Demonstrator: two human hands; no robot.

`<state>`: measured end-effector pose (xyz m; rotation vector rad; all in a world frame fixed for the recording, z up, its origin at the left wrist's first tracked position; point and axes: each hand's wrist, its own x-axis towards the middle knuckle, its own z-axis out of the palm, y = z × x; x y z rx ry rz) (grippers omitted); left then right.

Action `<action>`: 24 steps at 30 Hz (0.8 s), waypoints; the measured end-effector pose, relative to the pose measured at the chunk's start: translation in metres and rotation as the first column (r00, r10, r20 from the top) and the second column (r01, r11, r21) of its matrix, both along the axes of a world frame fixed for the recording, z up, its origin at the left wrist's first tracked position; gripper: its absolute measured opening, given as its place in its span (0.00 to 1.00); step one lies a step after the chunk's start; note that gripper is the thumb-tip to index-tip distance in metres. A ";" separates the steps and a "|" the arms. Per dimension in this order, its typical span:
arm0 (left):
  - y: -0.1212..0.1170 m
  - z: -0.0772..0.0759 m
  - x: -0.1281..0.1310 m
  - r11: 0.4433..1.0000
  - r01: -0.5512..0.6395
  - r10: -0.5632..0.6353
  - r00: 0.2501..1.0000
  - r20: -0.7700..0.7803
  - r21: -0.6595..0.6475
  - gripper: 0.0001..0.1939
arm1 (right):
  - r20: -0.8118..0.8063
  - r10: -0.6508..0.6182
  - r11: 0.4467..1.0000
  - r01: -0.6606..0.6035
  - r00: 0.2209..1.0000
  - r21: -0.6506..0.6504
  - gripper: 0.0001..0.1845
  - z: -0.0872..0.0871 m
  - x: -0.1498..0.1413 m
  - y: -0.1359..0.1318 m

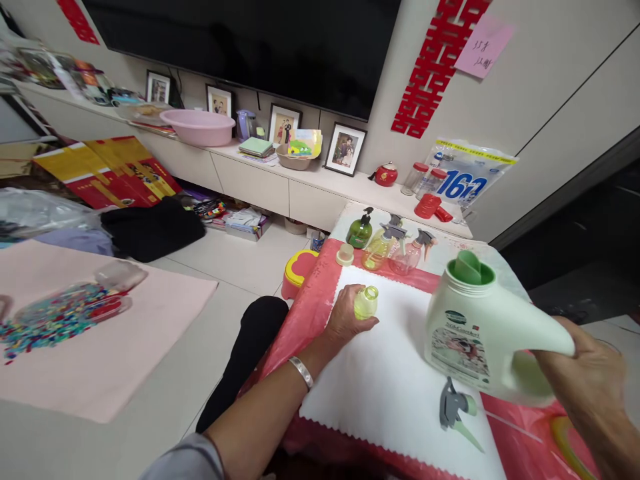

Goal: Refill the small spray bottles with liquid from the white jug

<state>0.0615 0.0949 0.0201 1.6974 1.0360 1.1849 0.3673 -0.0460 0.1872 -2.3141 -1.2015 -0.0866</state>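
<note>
Nearest in the head view, the right hand is gripping the handle of a large white detergent jug, its grip closed fully around the handle and holding the jug tilted above the surface, green spout cap pointing up and to the left. What is inside the jug cannot be told. Further left, the left hand is wrapping its grip around a small yellow-green bottle standing open-mouthed on the white cloth; its fill level is not showing. A grey and green spray trigger head is lying loose on the cloth just below the jug. At the far edge of the surface, a green pump bottle, a yellow spray bottle and a pink spray bottle are standing in a row, with a small cap sitting beside them.
</note>
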 end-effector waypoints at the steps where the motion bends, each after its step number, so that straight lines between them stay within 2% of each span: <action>1: 0.000 0.000 0.000 1.000 0.002 -0.002 1.000 -0.001 0.002 0.39 | -0.023 -0.016 1.000 0.015 1.000 -0.009 0.29 0.008 -0.004 0.002; 3: 0.001 -0.001 0.000 1.000 0.001 -0.001 1.000 -0.003 0.007 0.39 | -0.020 -0.010 0.998 0.008 1.000 -0.065 0.28 0.022 -0.013 0.007; 5: 0.001 -0.002 0.000 1.000 0.001 -0.001 1.000 -0.006 0.015 0.40 | 0.049 0.043 0.990 -0.036 0.998 -0.135 0.27 0.035 -0.022 0.011; 8: 0.001 -0.003 0.001 1.000 0.006 -0.005 1.000 -0.010 0.017 0.40 | 0.100 0.111 0.970 -0.086 0.989 -0.228 0.26 0.047 -0.030 0.016; 14: 0.000 -0.003 0.001 1.000 -0.006 0.006 1.000 -0.013 0.012 0.40 | 0.191 0.232 0.884 -0.124 0.954 -0.451 0.24 0.052 -0.030 0.020; 24: -0.002 0.000 0.002 1.000 -0.008 0.008 1.000 -0.005 0.007 0.38 | 0.314 0.327 0.787 -0.073 0.891 -0.612 0.17 0.060 -0.050 0.037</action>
